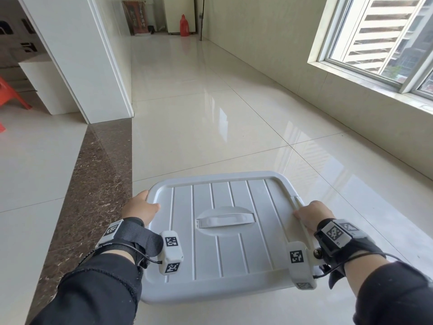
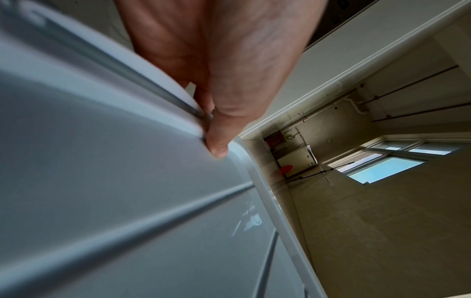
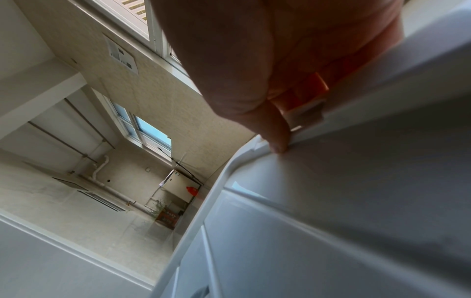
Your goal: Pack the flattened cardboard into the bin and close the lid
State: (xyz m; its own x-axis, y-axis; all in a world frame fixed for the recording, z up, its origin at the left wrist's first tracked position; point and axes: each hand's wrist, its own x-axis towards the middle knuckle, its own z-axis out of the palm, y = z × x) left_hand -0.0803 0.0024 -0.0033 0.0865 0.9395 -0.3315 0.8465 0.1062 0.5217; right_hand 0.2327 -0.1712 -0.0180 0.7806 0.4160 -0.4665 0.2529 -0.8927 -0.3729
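Observation:
A white ribbed bin lid (image 1: 225,233) with a recessed handle (image 1: 225,220) lies level low in the head view, held by both edges. My left hand (image 1: 140,207) grips its left rim, thumb on top and fingers hidden under the edge. My right hand (image 1: 309,214) grips the right rim the same way. In the left wrist view the thumb (image 2: 216,141) presses on the lid (image 2: 102,181). The right wrist view shows my thumb (image 3: 277,141) on the rim of the lid (image 3: 331,201). The bin body and the flattened cardboard are not seen.
Glossy cream floor tiles (image 1: 210,113) stretch ahead, with a dark marble strip (image 1: 98,184) to the left. A white pillar (image 1: 93,66) stands at left, brown printed cardboard (image 1: 18,31) behind it. A window (image 1: 375,43) lines the right wall. A red bottle (image 1: 184,25) stands far back.

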